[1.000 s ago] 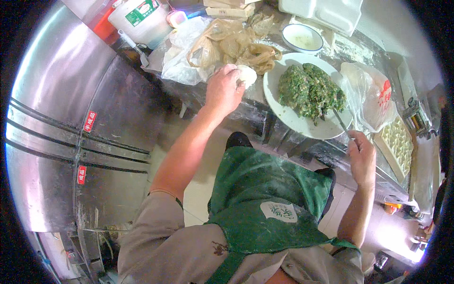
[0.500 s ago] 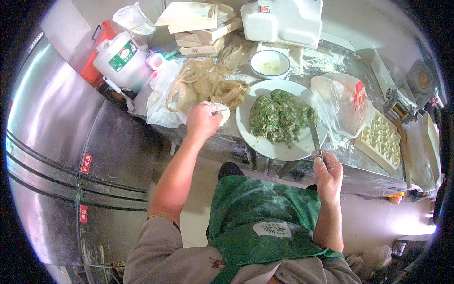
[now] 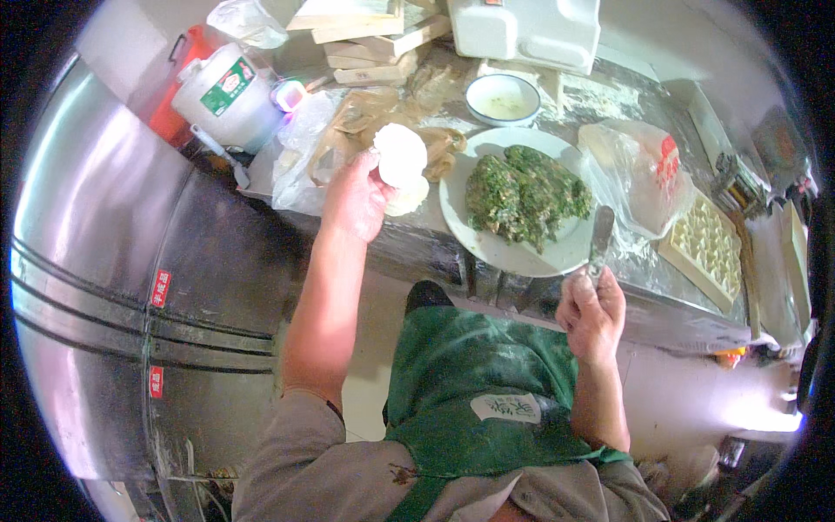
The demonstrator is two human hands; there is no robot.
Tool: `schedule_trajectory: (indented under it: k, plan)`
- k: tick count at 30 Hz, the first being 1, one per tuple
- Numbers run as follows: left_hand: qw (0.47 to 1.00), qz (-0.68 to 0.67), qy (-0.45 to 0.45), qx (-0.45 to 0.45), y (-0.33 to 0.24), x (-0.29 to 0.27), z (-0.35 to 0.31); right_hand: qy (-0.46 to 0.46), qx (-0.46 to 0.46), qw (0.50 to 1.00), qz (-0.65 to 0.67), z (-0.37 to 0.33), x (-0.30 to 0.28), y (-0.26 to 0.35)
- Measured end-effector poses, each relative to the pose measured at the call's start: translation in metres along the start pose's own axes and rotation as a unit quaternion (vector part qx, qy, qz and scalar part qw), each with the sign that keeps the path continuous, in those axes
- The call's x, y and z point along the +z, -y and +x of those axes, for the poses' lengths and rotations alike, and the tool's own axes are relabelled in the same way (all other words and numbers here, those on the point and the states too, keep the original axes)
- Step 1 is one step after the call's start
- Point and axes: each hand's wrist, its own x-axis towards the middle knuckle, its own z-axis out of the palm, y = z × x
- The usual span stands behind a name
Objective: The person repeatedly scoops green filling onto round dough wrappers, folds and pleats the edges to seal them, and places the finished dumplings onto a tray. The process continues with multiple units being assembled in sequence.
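My left hand [image 3: 355, 200] pinches a round white dough wrapper [image 3: 402, 155], raised near the table's front edge. Below it lies another pale wrapper [image 3: 407, 198], partly covered; whether my fingers touch that one I cannot tell. In my right hand [image 3: 594, 315] is a flat metal spatula [image 3: 601, 233], gripped by its handle with the blade pointing up and away. The blade is just off the right rim of a large white plate [image 3: 557, 259]. A mound of chopped green filling [image 3: 522, 196] sits on that plate.
Behind the plate stands a blue-rimmed bowl [image 3: 503, 98]. A plastic bag [image 3: 635, 174] and a wooden tray [image 3: 691, 275] of dumplings lie to the right. Crumpled brown bags [image 3: 348, 130], a white jug [image 3: 217, 96] and stacked wooden trays [image 3: 374, 72] occupy the left and back.
My left hand has risen slightly left, now showing the wrapper's round face. My right hand has drawn the spatula back from the filling, and its blade now points up beside the plate.
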Motion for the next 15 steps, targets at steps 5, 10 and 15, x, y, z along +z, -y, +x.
schedule_trajectory:
  k: [5, 10, 15]
  plan:
    - [0.971, -0.189, 0.033, -0.144, 0.036, 0.078, -0.101, 0.02, 0.089, 0.985, 0.145, 0.007, 0.036, -0.002]
    - [0.995, 0.007, 0.028, -0.097, 0.088, 0.093, -0.153, 0.061, 0.109, 0.979, 0.159, 0.0, 0.033, -0.012]
    - [0.934, 0.233, 0.106, 0.248, 0.142, 0.083, -0.193, 0.073, 0.075, 0.991, -0.08, -0.013, 0.03, -0.027]
